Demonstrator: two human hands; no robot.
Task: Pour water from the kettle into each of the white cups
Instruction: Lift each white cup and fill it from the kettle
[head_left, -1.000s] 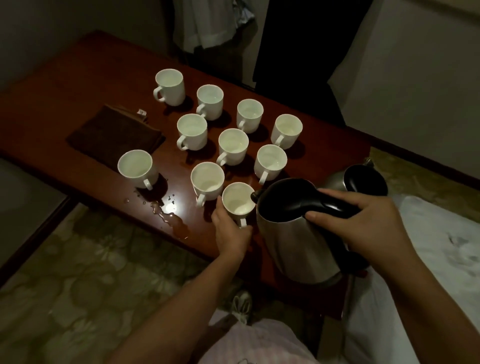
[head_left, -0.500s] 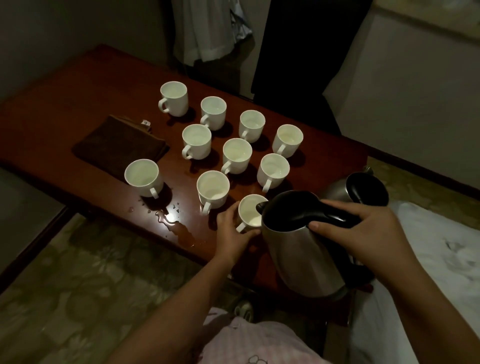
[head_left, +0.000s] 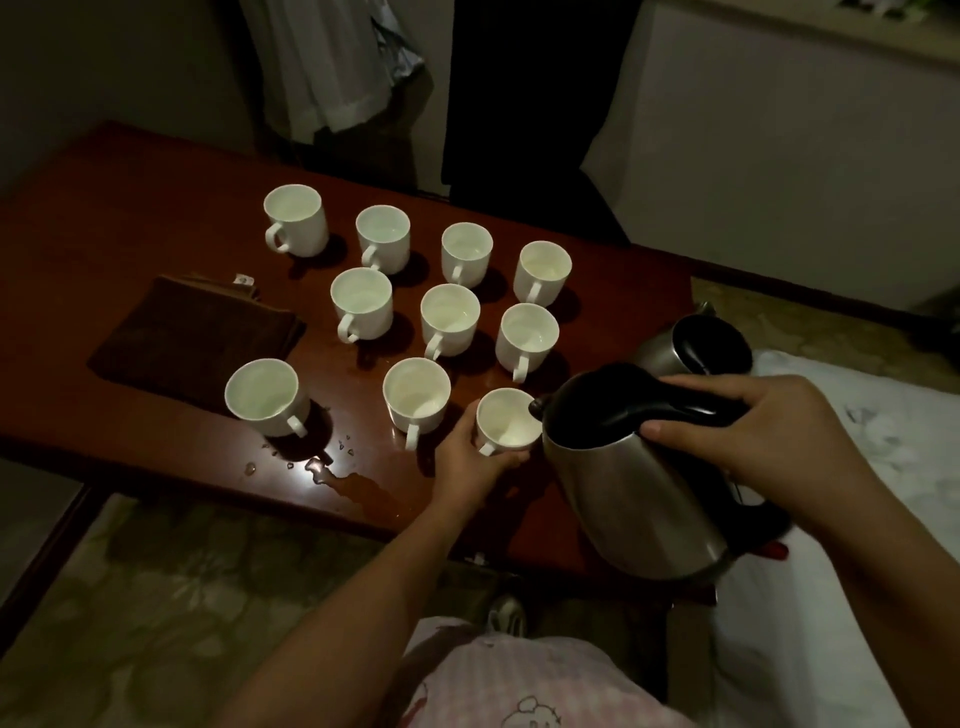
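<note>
Kettle: steel body with black lid and handle (head_left: 639, 488), held tilted over the near right part of the worktop, spout just at the rim of the nearest cup
Right hand: (head_left: 748, 441) curled round the kettle's black handle from above, thumb on the near side of the handle
Left hand: (head_left: 467, 462) wrapped round the near side of the nearest cup, fingers clasping its wall
Nearest cup: white (head_left: 508, 420), standing at the near edge of the group, touching the left hand; whether water is running in cannot be told
Other cups: nine more white cups, upright, in loose rows behind it; one (head_left: 265, 397) stands apart to the left
Worktop: dark reddish wood (head_left: 130, 208)
Spill: puddle and drops (head_left: 358, 488) near the front edge, just in front of the lone left cup
Cloth: dark brown, folded (head_left: 192, 332), lying left of the cups
Second kettle: steel with black top (head_left: 696, 345), at the right end of the worktop behind the right hand
</note>
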